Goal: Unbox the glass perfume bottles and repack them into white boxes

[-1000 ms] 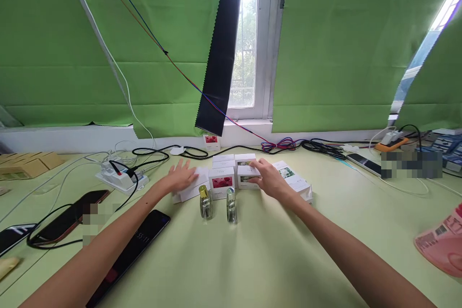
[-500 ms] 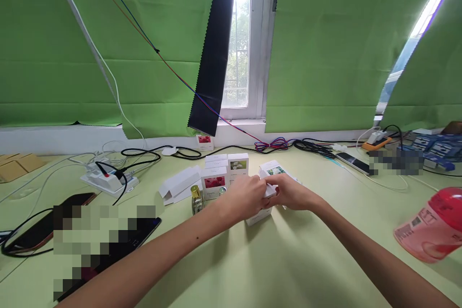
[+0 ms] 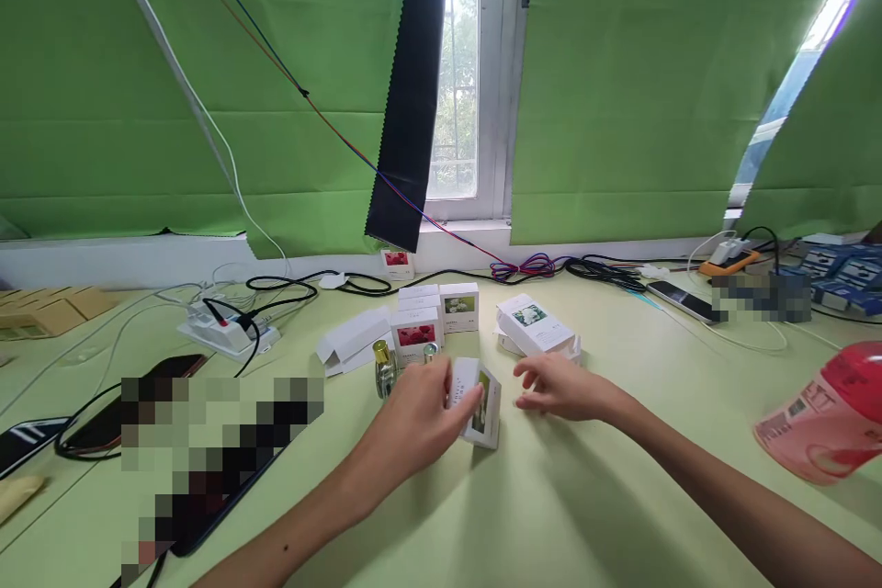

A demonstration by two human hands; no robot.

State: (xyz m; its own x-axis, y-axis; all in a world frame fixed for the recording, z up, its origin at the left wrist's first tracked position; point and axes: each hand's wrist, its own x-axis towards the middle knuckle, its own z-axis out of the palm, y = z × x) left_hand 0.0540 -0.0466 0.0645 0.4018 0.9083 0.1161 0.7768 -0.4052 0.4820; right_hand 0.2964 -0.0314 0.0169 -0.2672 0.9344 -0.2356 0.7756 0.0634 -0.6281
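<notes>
The left hand (image 3: pixel 413 418) grips a small white box (image 3: pixel 480 401) with a green picture on its face, fingers (image 3: pixel 463 404) closed around its left side and top while its lower edge rests on the green worktop (image 3: pixel 551 514) near the middle. The right hand (image 3: pixel 561 389) hovers just right of the box, fingers loosely spread and holding nothing, not quite touching it.

As I judge it, the step in hand is handling this one box with both hands, and doing it well means a light grip: thin card dents easily, so pressure belongs on the edges, not the printed face. The free hand is best brought to the opposite side, so the box stays square and does not twist.

Just beyond the left hand stand two small glass bottles (image 3: pixel 384 368), one with a gold cap, and behind them a cluster of upright boxes (image 3: pixel 416 333). Any sweep of the wrist toward the far side could tip the bottles, so movement is best kept low and toward the near side. To the far right lies another flat box (image 3: pixel 536 326), and a pink bottle (image 3: pixel 823 423) sits well apart at the right edge.
</notes>
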